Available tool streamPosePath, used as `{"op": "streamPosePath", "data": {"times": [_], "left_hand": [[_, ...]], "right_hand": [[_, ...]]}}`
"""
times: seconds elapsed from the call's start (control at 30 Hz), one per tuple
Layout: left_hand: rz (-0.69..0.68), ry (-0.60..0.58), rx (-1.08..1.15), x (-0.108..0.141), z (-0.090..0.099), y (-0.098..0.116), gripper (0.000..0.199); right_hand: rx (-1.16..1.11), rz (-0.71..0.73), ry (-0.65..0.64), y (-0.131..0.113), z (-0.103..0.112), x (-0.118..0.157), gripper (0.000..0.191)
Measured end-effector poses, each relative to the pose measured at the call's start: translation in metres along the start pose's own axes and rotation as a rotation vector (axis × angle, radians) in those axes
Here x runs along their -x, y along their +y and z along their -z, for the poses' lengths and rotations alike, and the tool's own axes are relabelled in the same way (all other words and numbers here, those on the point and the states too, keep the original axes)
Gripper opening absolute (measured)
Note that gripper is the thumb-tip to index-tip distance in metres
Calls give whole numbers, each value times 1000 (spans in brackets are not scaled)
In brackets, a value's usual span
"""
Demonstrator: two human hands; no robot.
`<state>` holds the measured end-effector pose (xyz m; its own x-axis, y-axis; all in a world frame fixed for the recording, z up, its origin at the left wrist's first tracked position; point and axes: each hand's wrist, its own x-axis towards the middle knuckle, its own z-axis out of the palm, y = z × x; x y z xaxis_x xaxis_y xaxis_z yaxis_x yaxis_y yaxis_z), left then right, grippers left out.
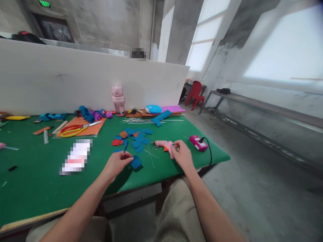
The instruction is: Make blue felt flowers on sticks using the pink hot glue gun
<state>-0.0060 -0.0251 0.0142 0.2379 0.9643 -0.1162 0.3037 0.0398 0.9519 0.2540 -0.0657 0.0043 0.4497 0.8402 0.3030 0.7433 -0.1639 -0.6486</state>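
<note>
Blue felt pieces are pinched in my left hand: a flat blue piece sticks out to the right of the fingertips, and a narrow rolled blue piece rises above them. My right hand has its fingers closed on the handle end of a pink glue gun, whose nozzle points left. Between and beyond the hands lies a pile of cut blue pieces, with a red piece at its left edge. Thin clear strands cross on the table below the pile.
The green table bears scissors on orange sheets, a blurred paper, a pink bottle and a magenta box with a black cable at right. A white partition stands behind; a person's head top shows above it.
</note>
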Motion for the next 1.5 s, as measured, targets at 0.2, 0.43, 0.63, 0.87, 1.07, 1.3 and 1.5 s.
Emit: {"op": "streamPosePath", "data": {"times": [0.2,0.43,0.63,0.87,1.07,1.3,1.5], "left_hand": [[16,-21,-53,-5,-3,-8,17],[-61,-13,-255,-16,1,-14,11],[-117,39,-372,-19,-1,-18,7],[-102,-4,-502,-19,-1,-17,8],[-68,-56,-599,-18,0,-11,13],[-81,-66,-639,-18,0,-12,14],[-76,-72,-663,-18,-1,-11,13]], "right_hand": [[328,-51,-343,17,-7,-11,22],[311,-32,-303,22,-7,-13,17],[-570,-151,-432,-1,6,10,22],[-819,-162,-794,-29,10,36,19],[-727,-100,-847,-25,10,40,33],[-461,15,-895,-32,15,40,34],[-285,178,-858,-43,16,38,31]]}}
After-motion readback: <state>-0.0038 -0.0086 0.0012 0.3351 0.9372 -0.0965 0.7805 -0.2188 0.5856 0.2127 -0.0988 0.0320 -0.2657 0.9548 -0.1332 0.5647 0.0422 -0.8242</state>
